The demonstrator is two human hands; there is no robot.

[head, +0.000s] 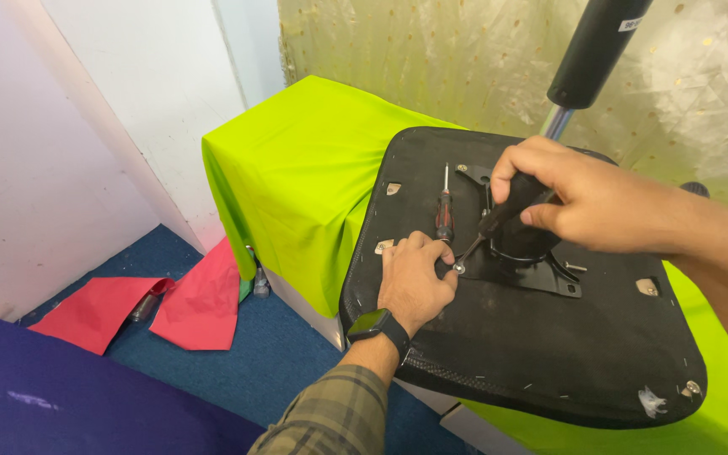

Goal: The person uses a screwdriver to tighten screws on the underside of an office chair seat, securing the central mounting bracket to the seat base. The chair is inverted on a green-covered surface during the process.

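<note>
1. A lime-green cloth-covered table [297,160] carries an upturned black fabric chair seat [541,354].
2. A black metal mounting plate [549,274] sits bolted at the seat's centre.
3. The right hand [583,198] is clamped around a black-handled screwdriver [507,211], its tip at a plate screw.
4. The left hand [414,274] rests on the seat, fingertips pinching beside that tip.
5. A red-handled screwdriver [444,211] lies loose nearby.

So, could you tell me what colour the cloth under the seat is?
Bright lime green cloth, clearest in the head view.
</note>
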